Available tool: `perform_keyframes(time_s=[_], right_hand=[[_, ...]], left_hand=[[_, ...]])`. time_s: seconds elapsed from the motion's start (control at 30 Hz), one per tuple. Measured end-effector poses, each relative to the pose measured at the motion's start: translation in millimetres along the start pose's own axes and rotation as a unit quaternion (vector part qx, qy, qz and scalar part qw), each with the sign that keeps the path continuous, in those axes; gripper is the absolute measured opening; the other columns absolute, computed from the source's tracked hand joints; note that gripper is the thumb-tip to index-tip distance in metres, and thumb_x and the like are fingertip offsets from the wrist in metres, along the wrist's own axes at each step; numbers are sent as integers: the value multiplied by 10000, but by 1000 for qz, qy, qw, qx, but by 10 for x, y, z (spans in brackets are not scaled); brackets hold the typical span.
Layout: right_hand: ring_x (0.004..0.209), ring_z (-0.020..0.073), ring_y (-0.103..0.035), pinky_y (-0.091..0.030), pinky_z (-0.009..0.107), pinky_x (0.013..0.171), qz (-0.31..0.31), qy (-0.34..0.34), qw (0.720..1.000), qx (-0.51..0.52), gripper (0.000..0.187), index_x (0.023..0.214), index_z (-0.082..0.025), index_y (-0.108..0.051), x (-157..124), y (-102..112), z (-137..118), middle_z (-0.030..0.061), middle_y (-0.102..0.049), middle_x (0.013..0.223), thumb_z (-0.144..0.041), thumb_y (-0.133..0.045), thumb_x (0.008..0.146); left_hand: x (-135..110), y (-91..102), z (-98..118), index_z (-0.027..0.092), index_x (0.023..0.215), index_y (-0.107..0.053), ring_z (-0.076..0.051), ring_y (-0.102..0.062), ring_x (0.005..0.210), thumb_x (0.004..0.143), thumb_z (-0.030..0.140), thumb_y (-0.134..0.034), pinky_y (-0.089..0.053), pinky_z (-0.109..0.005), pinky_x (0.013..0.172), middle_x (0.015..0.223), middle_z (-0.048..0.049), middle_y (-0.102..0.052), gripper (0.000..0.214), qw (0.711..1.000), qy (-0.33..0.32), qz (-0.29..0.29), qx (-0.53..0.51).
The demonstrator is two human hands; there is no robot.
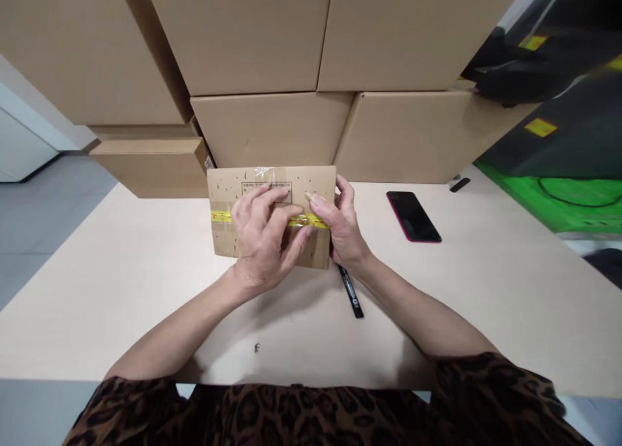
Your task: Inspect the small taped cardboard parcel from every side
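A small cardboard box [223, 242] is held up in front of me over the table, its face towards me. Dark specks and a printed frame of text mark it, with clear tape at its top edge. Yellow printed tape [221, 217] runs across the middle. My left hand [265, 235] lies over the face, thumb and index finger bent together at the tape. My right hand [343, 229] grips the right edge, thumb in front; its other fingers are partly hidden behind. A slim black object like a box cutter [350, 293] lies below, one end hidden.
Large cardboard boxes [257, 37] stand stacked along the table's back, with a flatter box [150, 167] at left. A dark phone with a red edge [414, 216] lies at right on the pale table [510, 290], near a small black piece [460, 185]. Green flooring [573, 206] shows beyond.
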State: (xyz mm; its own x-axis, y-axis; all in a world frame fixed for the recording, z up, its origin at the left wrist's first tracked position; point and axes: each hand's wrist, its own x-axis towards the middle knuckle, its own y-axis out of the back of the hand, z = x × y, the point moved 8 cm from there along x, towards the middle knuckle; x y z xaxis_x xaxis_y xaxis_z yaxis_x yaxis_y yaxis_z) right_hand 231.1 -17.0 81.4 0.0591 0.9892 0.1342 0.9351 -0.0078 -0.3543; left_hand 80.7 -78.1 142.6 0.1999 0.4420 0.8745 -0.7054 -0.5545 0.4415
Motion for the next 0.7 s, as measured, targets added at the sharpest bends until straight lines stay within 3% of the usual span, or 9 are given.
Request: perform_keyframes(time_s=[0.17,0.47,0.7], right_hand=[[1351,321,-624,-478,572,1238,-2,-4,1000,-14,992,1507,-368,-384,-24,-12,117,63,-625,1349,-650,-908,713],[1323,321,-645,-488,584,1234,-4,9,1000,-22,982,1489,-385,-383,1,-8,153,61,-615,1401,-677,-902,709],[1348,332,-640,-475,609,1252,4,24,1000,-13,953,1424,-373,-385,26,19,131,64,-609,1395,-675,-922,697]], left_hand=[[16,-34,-86,265,979,-726,-366,-600,1298,942,421,-819,-464,-588,1091,1317,-132,-677,186,996,79,-43,24],[27,-30,-44,242,888,-706,-334,-594,1280,951,214,-717,-440,-573,1097,1305,-114,-674,70,997,69,-38,4],[19,-24,-71,243,924,-715,-341,-631,1277,903,214,-707,-450,-544,1072,1302,-117,-694,37,996,67,-43,28]])
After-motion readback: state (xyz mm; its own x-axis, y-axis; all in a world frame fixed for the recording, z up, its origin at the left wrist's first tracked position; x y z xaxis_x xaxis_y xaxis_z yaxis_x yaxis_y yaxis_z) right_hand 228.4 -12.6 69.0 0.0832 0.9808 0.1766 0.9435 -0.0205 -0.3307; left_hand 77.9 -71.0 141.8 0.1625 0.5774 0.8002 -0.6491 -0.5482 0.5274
